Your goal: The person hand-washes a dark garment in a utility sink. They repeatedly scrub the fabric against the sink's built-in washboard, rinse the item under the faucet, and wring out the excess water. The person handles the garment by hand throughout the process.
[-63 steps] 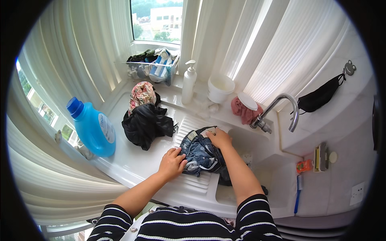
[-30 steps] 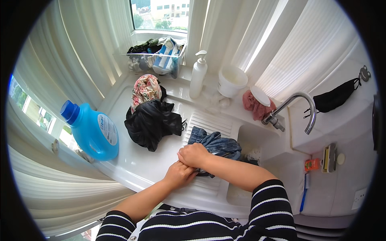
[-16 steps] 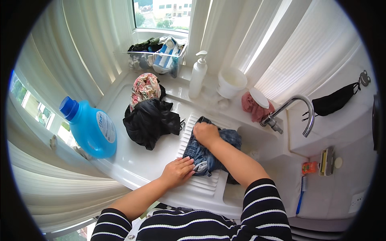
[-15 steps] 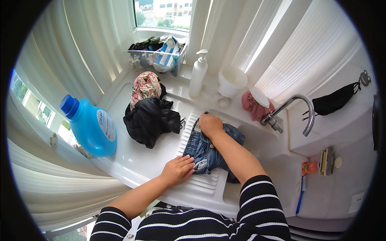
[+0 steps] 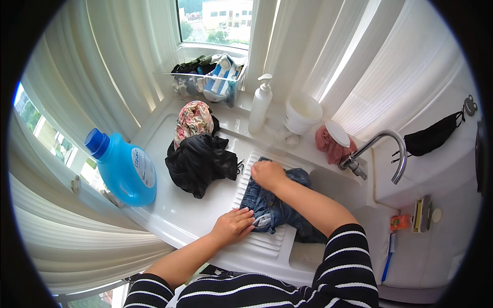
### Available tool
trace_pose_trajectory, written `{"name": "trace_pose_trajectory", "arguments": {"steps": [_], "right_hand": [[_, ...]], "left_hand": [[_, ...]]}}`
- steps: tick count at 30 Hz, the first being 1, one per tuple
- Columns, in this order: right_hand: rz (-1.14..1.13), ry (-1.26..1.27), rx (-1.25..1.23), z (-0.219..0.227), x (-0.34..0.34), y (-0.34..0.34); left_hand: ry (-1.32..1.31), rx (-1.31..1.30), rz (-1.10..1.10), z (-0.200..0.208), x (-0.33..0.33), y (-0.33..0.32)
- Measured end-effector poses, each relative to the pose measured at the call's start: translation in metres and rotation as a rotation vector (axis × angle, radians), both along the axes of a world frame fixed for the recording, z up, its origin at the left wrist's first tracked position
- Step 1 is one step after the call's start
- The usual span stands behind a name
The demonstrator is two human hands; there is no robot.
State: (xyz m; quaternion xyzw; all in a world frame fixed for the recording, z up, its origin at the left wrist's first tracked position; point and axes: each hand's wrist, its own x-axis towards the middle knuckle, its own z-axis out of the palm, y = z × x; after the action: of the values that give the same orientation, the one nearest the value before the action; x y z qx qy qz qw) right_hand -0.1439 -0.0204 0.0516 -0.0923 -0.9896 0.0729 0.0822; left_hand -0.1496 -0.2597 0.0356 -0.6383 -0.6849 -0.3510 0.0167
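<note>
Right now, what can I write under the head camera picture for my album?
Left hand flat and right hand fisted on blue denim across a ridged white washboard.

Hands [image 5: 233, 227] on denim [image 5: 268, 205], ribbed washboard [image 5: 263, 244], right grip unclear

From my end I count one left hand [image 5: 233, 227] and one right hand [image 5: 268, 175], one denim garment [image 5: 275, 211], one black-and-floral heap [image 5: 198, 163], one pink cloth [image 5: 331, 148], one blue jug [image 5: 125, 170], one pump bottle [image 5: 260, 109], one white tub [image 5: 303, 117], one tap [image 5: 352, 165], one black mask [image 5: 431, 135], one blue brush [image 5: 389, 256]
</note>
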Motion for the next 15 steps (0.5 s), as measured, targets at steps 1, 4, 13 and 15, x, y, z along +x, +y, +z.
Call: {"name": "trace_pose_trajectory", "arguments": {"steps": [1,4,13,15], "right_hand": [[0.146,-0.100,-0.048,0.006,0.011,-0.033],[0.190,0.015,-0.068,-0.012,0.024,-0.045],[0.204,-0.082,0.001,-0.010,0.003,-0.050],[0.145,0.063,0.011,-0.021,0.003,-0.044]], "left_hand": [[0.001,-0.011,0.015,0.000,0.000,0.000],[0.000,-0.015,0.015,0.001,0.000,-0.003],[-0.016,-0.019,0.006,0.001,-0.002,-0.002],[-0.015,-0.009,0.008,-0.003,-0.003,-0.004]]}}
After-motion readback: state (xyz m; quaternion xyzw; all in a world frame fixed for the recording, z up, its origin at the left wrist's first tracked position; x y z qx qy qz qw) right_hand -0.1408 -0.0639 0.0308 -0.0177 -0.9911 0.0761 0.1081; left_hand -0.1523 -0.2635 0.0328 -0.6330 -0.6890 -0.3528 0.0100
